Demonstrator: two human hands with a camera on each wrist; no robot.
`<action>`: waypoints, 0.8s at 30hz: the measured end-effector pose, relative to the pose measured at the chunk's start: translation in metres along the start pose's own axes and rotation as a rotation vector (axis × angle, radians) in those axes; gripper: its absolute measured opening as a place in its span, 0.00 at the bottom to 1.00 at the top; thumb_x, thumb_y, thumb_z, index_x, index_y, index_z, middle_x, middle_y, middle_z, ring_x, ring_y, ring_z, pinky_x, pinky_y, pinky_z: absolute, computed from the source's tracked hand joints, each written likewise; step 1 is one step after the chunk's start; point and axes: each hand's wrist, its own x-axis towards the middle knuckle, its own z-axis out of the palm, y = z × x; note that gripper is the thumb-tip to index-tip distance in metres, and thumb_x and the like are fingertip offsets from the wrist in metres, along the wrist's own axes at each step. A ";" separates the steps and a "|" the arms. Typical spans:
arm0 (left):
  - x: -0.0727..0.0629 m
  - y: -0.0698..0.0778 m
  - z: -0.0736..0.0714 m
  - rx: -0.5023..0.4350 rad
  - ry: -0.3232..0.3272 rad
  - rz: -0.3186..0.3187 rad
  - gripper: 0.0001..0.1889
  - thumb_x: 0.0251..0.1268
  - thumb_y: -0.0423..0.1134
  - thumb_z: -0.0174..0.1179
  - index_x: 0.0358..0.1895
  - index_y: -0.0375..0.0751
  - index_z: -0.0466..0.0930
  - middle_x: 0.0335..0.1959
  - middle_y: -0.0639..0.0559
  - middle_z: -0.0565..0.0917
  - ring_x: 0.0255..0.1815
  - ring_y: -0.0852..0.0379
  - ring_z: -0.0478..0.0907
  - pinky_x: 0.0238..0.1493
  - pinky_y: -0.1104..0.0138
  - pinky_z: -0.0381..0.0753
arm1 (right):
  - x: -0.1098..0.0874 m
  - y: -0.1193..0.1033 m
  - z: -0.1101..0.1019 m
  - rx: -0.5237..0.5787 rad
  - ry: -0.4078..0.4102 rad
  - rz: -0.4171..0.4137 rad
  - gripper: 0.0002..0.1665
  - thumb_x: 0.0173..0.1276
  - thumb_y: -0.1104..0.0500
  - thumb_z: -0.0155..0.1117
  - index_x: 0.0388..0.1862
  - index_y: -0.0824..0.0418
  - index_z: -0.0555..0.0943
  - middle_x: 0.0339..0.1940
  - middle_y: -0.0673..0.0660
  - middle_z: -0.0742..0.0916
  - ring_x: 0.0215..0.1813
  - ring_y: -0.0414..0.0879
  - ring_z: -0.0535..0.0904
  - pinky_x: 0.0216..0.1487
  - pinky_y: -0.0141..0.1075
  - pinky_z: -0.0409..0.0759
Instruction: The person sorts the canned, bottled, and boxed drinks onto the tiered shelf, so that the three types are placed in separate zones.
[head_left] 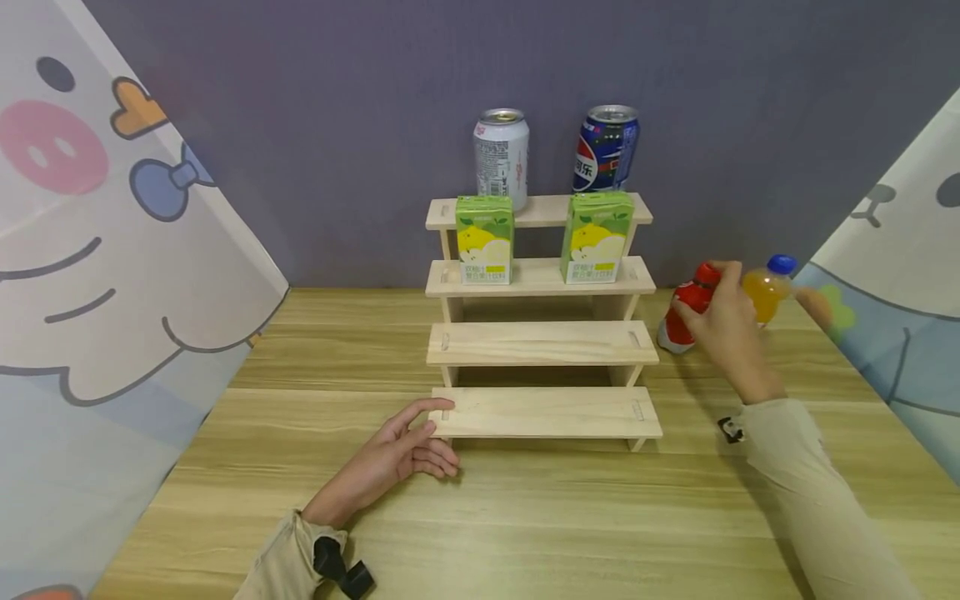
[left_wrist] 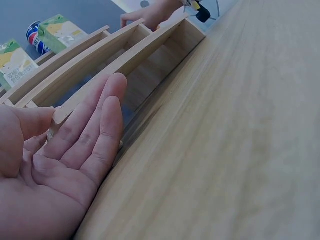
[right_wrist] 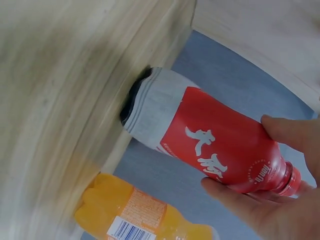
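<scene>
At the right of the head view, my right hand (head_left: 729,337) grips a red drink bottle (head_left: 679,323) around its upper part. The bottle leans, and in the right wrist view its pale lower end (right_wrist: 155,107) is close to the wooden table; I cannot tell whether they touch. Beside it stands a bottle of orange drink (head_left: 763,293) with a blue cap. My left hand (head_left: 397,450) holds the left end of the lowest step of a wooden stepped rack (head_left: 543,414) between thumb and index finger. Its other fingers hang below the step, loosely bent.
Two green juice boxes (head_left: 484,242) stand on the rack's third step up. A white can (head_left: 501,158) and a blue Pepsi can (head_left: 606,150) stand at the top. Behind runs a grey wall (head_left: 360,150), with cartoon-printed cloth (head_left: 90,250) on both sides of the wooden table (head_left: 525,517).
</scene>
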 end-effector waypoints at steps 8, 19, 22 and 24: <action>0.000 0.001 0.000 0.014 0.002 0.001 0.23 0.86 0.38 0.32 0.78 0.41 0.51 0.46 0.34 0.86 0.48 0.40 0.85 0.49 0.57 0.84 | -0.002 0.001 0.003 -0.001 0.025 -0.052 0.42 0.63 0.66 0.72 0.68 0.71 0.58 0.54 0.81 0.77 0.51 0.79 0.76 0.47 0.68 0.77; 0.001 0.000 -0.001 -0.006 -0.002 0.006 0.23 0.85 0.37 0.32 0.77 0.40 0.51 0.46 0.35 0.86 0.48 0.40 0.85 0.50 0.56 0.84 | -0.001 0.005 0.002 0.041 0.030 -0.081 0.41 0.62 0.67 0.72 0.67 0.70 0.59 0.54 0.80 0.78 0.49 0.77 0.78 0.45 0.67 0.78; 0.001 -0.001 -0.001 -0.010 -0.002 0.004 0.23 0.85 0.37 0.32 0.77 0.41 0.51 0.46 0.35 0.86 0.48 0.40 0.85 0.49 0.57 0.84 | -0.003 0.005 0.000 0.053 0.028 -0.083 0.41 0.62 0.67 0.72 0.67 0.71 0.59 0.54 0.80 0.78 0.48 0.77 0.79 0.45 0.66 0.79; 0.001 -0.001 -0.001 -0.010 -0.003 0.004 0.23 0.85 0.37 0.32 0.77 0.41 0.52 0.46 0.35 0.86 0.48 0.40 0.85 0.49 0.57 0.84 | -0.004 0.004 -0.002 0.058 0.032 -0.085 0.41 0.62 0.68 0.72 0.67 0.71 0.59 0.55 0.80 0.79 0.48 0.77 0.79 0.45 0.66 0.79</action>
